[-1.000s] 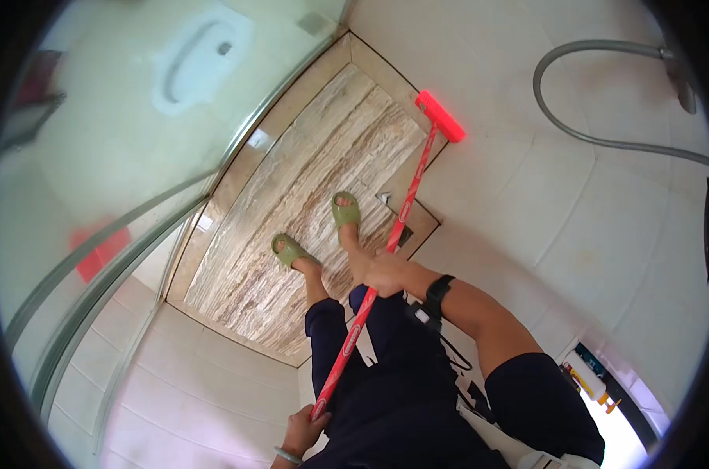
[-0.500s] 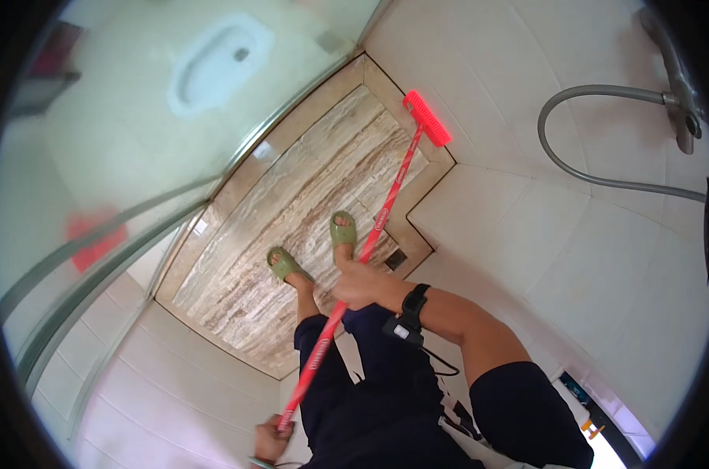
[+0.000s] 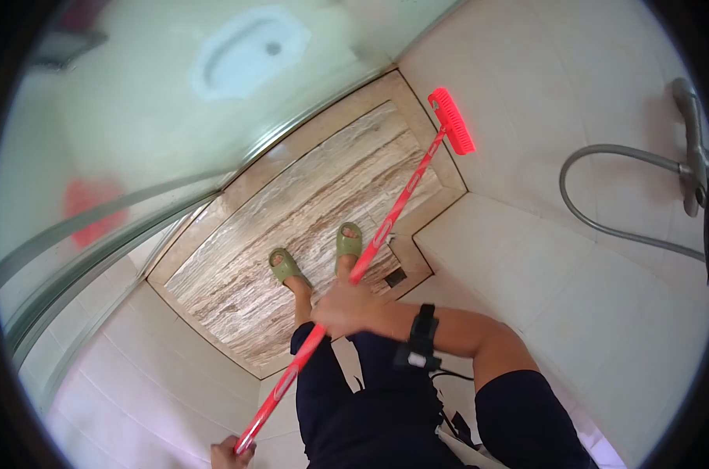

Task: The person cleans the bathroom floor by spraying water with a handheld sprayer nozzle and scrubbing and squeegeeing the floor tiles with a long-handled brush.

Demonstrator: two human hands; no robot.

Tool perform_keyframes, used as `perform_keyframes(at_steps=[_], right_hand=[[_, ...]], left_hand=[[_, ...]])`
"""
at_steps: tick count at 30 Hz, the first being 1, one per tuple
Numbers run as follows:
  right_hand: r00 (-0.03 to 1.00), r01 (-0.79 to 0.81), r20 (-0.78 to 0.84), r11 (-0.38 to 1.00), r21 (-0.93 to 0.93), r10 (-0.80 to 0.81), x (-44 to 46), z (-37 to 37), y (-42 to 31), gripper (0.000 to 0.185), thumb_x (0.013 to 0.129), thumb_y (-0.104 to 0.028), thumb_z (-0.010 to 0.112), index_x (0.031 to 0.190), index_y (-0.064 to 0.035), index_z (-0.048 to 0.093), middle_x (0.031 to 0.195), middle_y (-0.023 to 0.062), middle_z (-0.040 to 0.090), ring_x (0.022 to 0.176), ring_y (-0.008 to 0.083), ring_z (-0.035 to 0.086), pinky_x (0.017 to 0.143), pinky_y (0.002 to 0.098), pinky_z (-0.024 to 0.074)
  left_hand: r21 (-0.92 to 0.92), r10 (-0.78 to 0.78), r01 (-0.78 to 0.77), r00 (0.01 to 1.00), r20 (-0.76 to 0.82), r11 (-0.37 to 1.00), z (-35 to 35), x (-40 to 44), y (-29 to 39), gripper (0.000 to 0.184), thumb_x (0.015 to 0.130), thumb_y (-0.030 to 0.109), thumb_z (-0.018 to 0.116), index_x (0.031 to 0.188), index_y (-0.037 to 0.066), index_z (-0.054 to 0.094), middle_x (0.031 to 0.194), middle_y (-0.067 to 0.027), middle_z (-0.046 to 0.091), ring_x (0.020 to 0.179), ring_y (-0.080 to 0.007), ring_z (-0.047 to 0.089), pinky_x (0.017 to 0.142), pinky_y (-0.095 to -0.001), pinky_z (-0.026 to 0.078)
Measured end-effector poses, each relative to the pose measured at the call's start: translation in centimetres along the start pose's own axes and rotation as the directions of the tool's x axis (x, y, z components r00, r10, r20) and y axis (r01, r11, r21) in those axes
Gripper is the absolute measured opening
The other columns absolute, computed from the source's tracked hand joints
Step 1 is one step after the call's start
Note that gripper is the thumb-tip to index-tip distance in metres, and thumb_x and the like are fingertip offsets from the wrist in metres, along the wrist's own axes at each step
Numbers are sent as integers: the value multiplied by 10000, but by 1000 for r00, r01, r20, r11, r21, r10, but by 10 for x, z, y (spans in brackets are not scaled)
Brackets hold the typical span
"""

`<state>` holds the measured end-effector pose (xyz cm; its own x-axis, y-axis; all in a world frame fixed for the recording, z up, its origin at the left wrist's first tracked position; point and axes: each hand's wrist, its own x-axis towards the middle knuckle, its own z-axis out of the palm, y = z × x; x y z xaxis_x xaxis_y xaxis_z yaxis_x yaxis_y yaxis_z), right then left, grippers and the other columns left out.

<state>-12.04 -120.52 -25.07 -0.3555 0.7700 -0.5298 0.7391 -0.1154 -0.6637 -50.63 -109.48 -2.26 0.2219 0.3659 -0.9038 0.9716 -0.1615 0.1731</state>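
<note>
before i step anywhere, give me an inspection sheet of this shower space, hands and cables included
Surface: brown-streaked floor; wetness cannot be told
Job's things: red long-handled brush, its bristled head at the tiled wall; contact unclear
Clutter: blurred red shape behind the glass screen, not identifiable
Hands: left hand grips the brush near its handle end; right hand grips farther toward the bristles
Cables: dark cable by the right forearm's black strap
Surroundings: green slippers on the feet, dark floor drain, shower hose, squat toilet beyond the glass
</note>
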Motion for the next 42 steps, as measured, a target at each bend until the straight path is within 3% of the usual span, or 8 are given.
perform_keyframes(at_steps=[3,8,27,29,31,34,38,42], right_hand=[[997,-67,-27,996,-61,66,29,-6,47,172,699,-236,623,688,-79,693,692,132,668,703,304,678,588,450,519],[993,93,-71,995,-33,-96,26,-47,17,157,666,-254,643,687,-108,697,683,145,660,683,319,668,578,440,514],[954,75,-289,996,-45,-85,44,-137,73,185,607,-280,683,658,-117,611,605,123,590,627,351,608,550,460,464],[942,99,-323,995,-10,-97,24,-143,85,200,611,-280,690,651,-109,592,599,123,576,619,359,597,542,464,452],[854,103,-511,995,-20,-98,10,-132,125,212,623,-245,703,632,-101,548,600,112,560,624,355,582,554,464,443],[695,9,-715,994,113,75,-9,-131,156,162,631,-227,684,650,-103,583,675,119,607,682,353,603,593,445,469],[677,-28,-728,992,127,112,-34,-126,175,169,617,-214,709,642,-109,579,674,118,604,684,352,598,606,436,470],[661,30,-739,978,205,134,-65,-116,174,181,576,-182,736,645,-108,586,661,116,600,692,347,599,614,425,470]], left_hand=[[13,71,-70,995,-65,997,-10,59,124,211,738,162,723,697,-7,604,541,-125,576,479,-180,539,492,-357,428],[-156,-18,15,1000,-21,988,-48,22,38,202,705,78,722,644,-48,576,539,-54,530,498,-108,456,470,-300,392],[-435,-147,55,972,-181,899,-136,30,193,209,717,25,628,918,-32,638,578,-3,539,501,-66,480,468,-229,379],[81,459,-512,675,-578,855,-140,7,177,236,751,184,670,906,12,629,641,-34,558,520,-116,503,520,-268,400],[462,772,-619,522,-363,636,-138,12,204,306,783,343,650,892,63,598,687,-55,548,571,-170,524,559,-304,402],[24,640,-801,459,-616,598,-133,24,239,277,797,390,641,744,128,569,677,-21,497,630,-203,502,609,-360,408],[73,650,-917,221,-727,393,-124,26,332,298,788,384,679,662,136,571,725,-25,556,727,-226,563,787,-416,455],[-299,980,-948,155,-128,111,-160,27,365,280,775,199,703,574,84,545,600,-31,586,734,-238,631,928,-507,420]])
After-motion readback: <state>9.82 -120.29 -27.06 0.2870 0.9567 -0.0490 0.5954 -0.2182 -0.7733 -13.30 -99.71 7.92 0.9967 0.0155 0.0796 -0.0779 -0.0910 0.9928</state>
